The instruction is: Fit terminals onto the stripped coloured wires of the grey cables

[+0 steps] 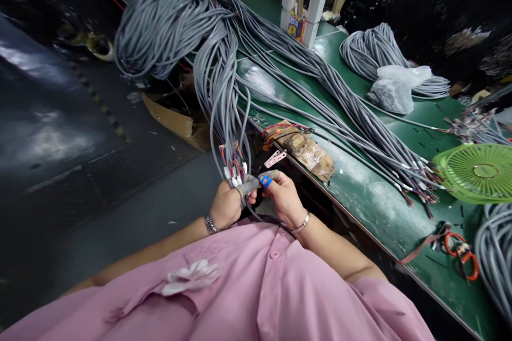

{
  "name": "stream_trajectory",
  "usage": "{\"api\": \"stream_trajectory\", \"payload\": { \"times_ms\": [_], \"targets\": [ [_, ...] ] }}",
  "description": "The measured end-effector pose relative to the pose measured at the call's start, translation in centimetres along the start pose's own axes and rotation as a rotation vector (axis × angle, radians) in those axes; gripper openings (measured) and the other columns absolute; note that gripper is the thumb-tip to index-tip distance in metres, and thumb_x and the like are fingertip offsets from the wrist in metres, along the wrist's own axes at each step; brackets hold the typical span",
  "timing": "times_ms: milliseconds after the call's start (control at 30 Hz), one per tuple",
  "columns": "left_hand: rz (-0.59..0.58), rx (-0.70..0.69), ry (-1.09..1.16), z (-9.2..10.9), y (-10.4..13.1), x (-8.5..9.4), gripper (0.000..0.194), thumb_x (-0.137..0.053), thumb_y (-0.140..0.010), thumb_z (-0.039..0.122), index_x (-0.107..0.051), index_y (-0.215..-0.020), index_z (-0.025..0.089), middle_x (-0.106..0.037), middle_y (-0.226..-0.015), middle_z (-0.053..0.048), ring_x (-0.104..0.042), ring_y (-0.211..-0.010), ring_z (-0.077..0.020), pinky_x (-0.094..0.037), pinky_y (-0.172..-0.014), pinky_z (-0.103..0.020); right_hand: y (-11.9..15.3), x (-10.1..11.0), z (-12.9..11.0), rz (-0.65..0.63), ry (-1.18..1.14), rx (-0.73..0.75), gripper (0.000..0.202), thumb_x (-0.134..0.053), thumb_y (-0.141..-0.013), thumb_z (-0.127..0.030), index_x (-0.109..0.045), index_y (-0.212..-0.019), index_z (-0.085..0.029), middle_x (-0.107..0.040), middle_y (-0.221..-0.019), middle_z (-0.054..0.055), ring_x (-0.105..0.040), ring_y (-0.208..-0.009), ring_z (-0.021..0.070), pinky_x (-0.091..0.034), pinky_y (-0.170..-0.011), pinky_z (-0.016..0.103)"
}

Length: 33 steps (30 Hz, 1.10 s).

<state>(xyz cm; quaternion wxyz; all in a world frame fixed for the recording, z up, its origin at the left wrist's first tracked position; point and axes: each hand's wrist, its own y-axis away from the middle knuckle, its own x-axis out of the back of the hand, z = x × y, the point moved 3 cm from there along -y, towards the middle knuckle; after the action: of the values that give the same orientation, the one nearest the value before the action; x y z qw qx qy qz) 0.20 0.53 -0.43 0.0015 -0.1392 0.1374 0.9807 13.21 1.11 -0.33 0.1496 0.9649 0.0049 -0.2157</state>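
My left hand (229, 203), with a grey covering on a finger, is closed around the ends of several grey cables (224, 101) in front of my waist. White connectors (235, 175) with coloured wires stick up just above that hand. My right hand (285, 197) meets it fingertip to fingertip in a pinch, with blue on the thumb and a covered index finger. Whatever lies between those fingertips is too small to make out. A pink tag-like piece (275, 158) with dark marks sits just beyond the right hand, by the table edge.
Long grey cable bundles (320, 80) run across the green table (368, 197). A tape-wrapped block (306, 152) lies at its near edge. To the right are a green fan (480, 173), orange-handled scissors (462, 256) and a plastic bag (394, 88). A cardboard box (172, 120) stands below, left.
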Motion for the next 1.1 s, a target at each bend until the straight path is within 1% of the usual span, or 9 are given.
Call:
{"api": "stream_trajectory", "payload": {
  "times_ms": [133, 233, 333, 433, 533, 633, 767, 933, 1100],
  "targets": [
    [0.022, 0.010, 0.014, -0.1, -0.2, 0.0, 0.013, -0.068, -0.070, 0.024, -0.060, -0.064, 0.015, -0.059, -0.053, 0.001, -0.050, -0.044, -0.0095, -0.041, -0.043, -0.021, -0.2, -0.2, 0.1, -0.009, -0.040, 0.006, 0.025, -0.080, -0.066, -0.035, -0.064, -0.075, -0.018, -0.060, -0.064, -0.004, -0.048, -0.054, 0.0078, -0.040, -0.054, 0.022],
    [0.019, 0.014, 0.015, 0.2, -0.3, 0.1, 0.014, -0.068, -0.070, 0.024, -0.060, -0.062, 0.015, -0.057, -0.051, 0.002, -0.049, -0.043, -0.0090, -0.040, -0.042, -0.020, -0.3, 0.4, 0.2, -0.072, -0.068, -0.022, 0.029, -0.081, -0.065, -0.038, -0.066, -0.080, -0.017, -0.060, -0.068, -0.003, -0.047, -0.055, 0.0072, -0.042, -0.056, 0.022],
    [0.002, 0.014, 0.025, 0.5, -0.4, 0.2, 0.017, -0.067, -0.070, 0.025, -0.058, -0.059, 0.015, -0.056, -0.049, 0.002, -0.048, -0.042, -0.0083, -0.038, -0.042, -0.020, -0.4, 1.5, 0.2, -0.132, -0.156, -0.058, 0.037, -0.074, -0.071, -0.051, -0.066, -0.084, -0.017, -0.061, -0.073, -0.001, -0.049, -0.058, 0.0079, -0.046, -0.059, 0.022],
    [-0.021, 0.026, 0.036, 0.8, -0.5, 0.4, 0.021, -0.066, -0.071, 0.029, -0.057, -0.058, 0.015, -0.054, -0.048, 0.002, -0.046, -0.041, -0.0081, -0.037, -0.041, -0.020, -1.2, 2.6, 0.0, -0.088, -0.226, -0.115, 0.050, -0.061, -0.076, -0.065, -0.066, -0.087, -0.017, -0.063, -0.078, 0.002, -0.051, -0.059, 0.0088, -0.049, -0.058, 0.023],
    [-0.073, 0.035, 0.047, 1.0, -0.8, 0.2, 0.022, -0.066, -0.070, 0.030, -0.056, -0.057, 0.016, -0.053, -0.046, 0.002, -0.045, -0.039, -0.0077, -0.035, -0.040, -0.020, -2.5, 2.8, -0.7, -0.061, -0.226, -0.158, 0.058, -0.053, -0.077, -0.072, -0.065, -0.089, -0.016, -0.063, -0.080, 0.003, -0.052, -0.058, 0.0087, -0.049, -0.056, 0.022],
    [-0.103, 0.057, 0.072, 1.3, -1.2, -0.2, 0.021, -0.066, -0.069, 0.029, -0.057, -0.057, 0.015, -0.053, -0.045, 0.002, -0.045, -0.038, -0.0075, -0.036, -0.040, -0.020, -3.6, 2.1, -1.7, -0.101, -0.213, -0.142, 0.057, -0.056, -0.076, -0.071, -0.065, -0.091, -0.017, -0.064, -0.080, 0.002, -0.051, -0.058, 0.0081, -0.049, -0.055, 0.020],
    [-0.092, 0.092, 0.121, 1.5, -1.5, -1.0, 0.020, -0.068, -0.067, 0.028, -0.057, -0.057, 0.015, -0.053, -0.044, 0.002, -0.045, -0.037, -0.0076, -0.035, -0.038, -0.020, -4.1, 1.4, -2.2, -0.113, -0.222, -0.097, 0.055, -0.064, -0.073, -0.067, -0.067, -0.096, -0.017, -0.063, -0.076, 0.001, -0.050, -0.058, 0.0080, -0.050, -0.057, 0.021],
    [-0.118, 0.084, 0.090, 1.4, -1.7, -1.7, 0.023, -0.068, -0.067, 0.028, -0.054, -0.053, 0.015, -0.051, -0.043, 0.002, -0.044, -0.037, -0.0074, -0.034, -0.039, -0.021, -4.3, 1.3, -1.6, -0.054, -0.235, -0.022, 0.049, -0.066, -0.073, -0.064, -0.068, -0.090, -0.018, -0.059, -0.070, 0.000, -0.047, -0.059, 0.0098, -0.047, -0.057, 0.022],
    [-0.130, 0.073, 0.050, 1.0, -1.7, -1.7, 0.024, -0.067, -0.067, 0.026, -0.052, -0.051, 0.015, -0.051, -0.044, 0.002, -0.044, -0.038, -0.0074, -0.035, -0.039, -0.021, -4.6, 1.2, -1.3, 0.020, -0.231, 0.034, 0.045, -0.067, -0.072, -0.063, -0.066, -0.082, -0.020, -0.053, -0.064, -0.001, -0.046, -0.059, 0.0112, -0.047, -0.059, 0.024]
  ]
}}
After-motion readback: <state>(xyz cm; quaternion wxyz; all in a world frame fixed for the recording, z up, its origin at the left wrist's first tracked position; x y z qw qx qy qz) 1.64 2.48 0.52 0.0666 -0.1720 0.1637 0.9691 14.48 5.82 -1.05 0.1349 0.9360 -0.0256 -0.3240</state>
